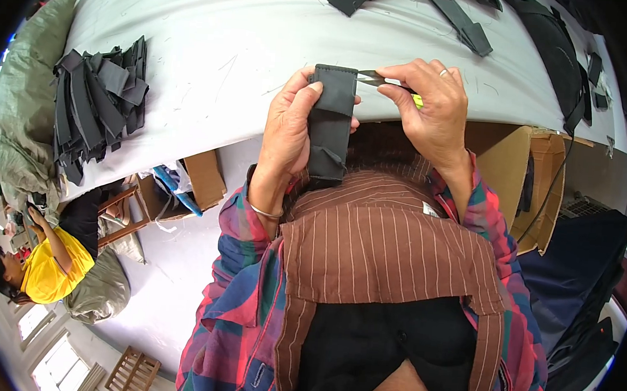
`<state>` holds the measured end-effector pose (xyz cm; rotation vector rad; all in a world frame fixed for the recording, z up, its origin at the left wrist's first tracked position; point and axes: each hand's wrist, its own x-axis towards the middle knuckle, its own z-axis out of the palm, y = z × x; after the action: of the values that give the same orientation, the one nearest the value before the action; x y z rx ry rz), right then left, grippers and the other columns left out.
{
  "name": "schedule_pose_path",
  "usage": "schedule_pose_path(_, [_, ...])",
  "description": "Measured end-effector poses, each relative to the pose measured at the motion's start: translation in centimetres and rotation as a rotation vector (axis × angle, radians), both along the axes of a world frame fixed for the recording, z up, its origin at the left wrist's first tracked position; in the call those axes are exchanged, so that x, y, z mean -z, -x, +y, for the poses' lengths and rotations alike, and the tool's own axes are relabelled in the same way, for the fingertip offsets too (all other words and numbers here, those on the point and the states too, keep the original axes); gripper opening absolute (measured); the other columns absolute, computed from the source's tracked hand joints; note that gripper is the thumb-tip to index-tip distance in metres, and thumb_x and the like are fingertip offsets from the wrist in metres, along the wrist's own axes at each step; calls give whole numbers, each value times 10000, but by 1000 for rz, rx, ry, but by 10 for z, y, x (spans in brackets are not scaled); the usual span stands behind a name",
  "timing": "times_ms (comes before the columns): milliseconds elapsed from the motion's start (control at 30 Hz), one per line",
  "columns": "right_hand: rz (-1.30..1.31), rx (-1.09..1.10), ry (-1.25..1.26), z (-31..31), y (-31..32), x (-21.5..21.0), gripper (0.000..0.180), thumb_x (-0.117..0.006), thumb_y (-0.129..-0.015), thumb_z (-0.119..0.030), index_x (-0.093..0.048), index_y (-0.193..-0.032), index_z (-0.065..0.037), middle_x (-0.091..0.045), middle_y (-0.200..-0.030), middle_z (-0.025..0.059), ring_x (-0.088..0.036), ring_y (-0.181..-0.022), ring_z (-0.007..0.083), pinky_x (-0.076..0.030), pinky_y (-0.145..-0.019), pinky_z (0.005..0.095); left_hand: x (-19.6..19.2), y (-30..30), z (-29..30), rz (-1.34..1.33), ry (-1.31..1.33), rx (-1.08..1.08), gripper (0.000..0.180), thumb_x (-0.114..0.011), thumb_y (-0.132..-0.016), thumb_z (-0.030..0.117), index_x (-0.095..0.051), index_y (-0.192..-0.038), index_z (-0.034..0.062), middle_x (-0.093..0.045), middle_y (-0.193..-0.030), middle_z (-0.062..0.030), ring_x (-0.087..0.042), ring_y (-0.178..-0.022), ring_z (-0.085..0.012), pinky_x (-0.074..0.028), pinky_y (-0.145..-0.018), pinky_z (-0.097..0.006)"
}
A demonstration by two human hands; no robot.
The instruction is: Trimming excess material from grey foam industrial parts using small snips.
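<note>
My left hand [287,121] grips a stitched black fabric strip [330,128] near the table's front edge, thumb on its face and fingers behind it. The strip hangs upright, folded, with a stitched seam along its top. Closed around a pair of small dark thread snips [371,77], my right hand [432,106] holds their tips at the strip's upper right edge. A bit of yellow-green shows under the right fingers. Whether a thread lies between the blades is too small to tell.
A pile of black fabric strips [100,101] lies on the white-covered table [214,58] at left. More black pieces [460,24] lie at the far side. An open cardboard box [502,154] stands below the table's right edge. A person in yellow [57,268] sits at far left beside sacks.
</note>
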<state>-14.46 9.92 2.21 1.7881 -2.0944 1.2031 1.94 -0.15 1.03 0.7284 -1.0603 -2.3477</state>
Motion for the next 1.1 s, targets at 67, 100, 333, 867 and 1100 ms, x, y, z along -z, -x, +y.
schedule_pose_path(67, [-21, 0, 1, -1, -2, 0, 129, -728, -723, -188, -666, -833, -160, -590, -693, -49, -490, -620, 151, -306, -629, 297, 0, 0, 0, 3, 0, -5, 237, -417, -940, 153, -471, -1132, 26, -643, -919, -206, -655, -657, -222, -566, -600, -312])
schedule_pose_path(100, [-41, 1, 2, -1, -3, 0, 128, -728, -722, -188, -664, -830, -160, -589, -692, -49, -491, -620, 152, -307, -628, 298, 0, 0, 0, 2, 2, 0, 236, -415, -940, 152, -471, -1131, 26, -644, -915, -204, -656, -655, -223, -567, -599, -312])
schedule_pose_path(333, [6, 40, 2, -1, -3, 4, 119, -729, -720, -189, -653, -807, -160, -584, -675, -45, -501, -627, 149, -307, -625, 297, 1, -2, -1, 12, -27, 21, 229, -402, -934, 126, -472, -1128, 27, -644, -890, -200, -657, -646, -239, -564, -584, -318])
schedule_pose_path(867, [-585, -208, -124, -35, -6, 16, 139, -649, -775, -100, -647, -912, -75, -631, -654, 66, -610, -539, 162, -434, -507, 277, -1, 8, -4, 158, -231, -1, 233, -450, -944, 188, -431, -1131, 51, -605, -954, -165, -643, -771, -245, -568, -667, -408])
schedule_pose_path(1100, [-647, -149, -225, -39, -11, 0, 169, -632, -832, -192, -637, -975, -100, -630, -692, 43, -608, -607, 151, -426, -584, 288, 11, 12, -17, 68, -283, -51, 229, -559, -890, 154, -503, -1044, -6, -624, -803, -155, -641, -670, -234, -556, -612, -339])
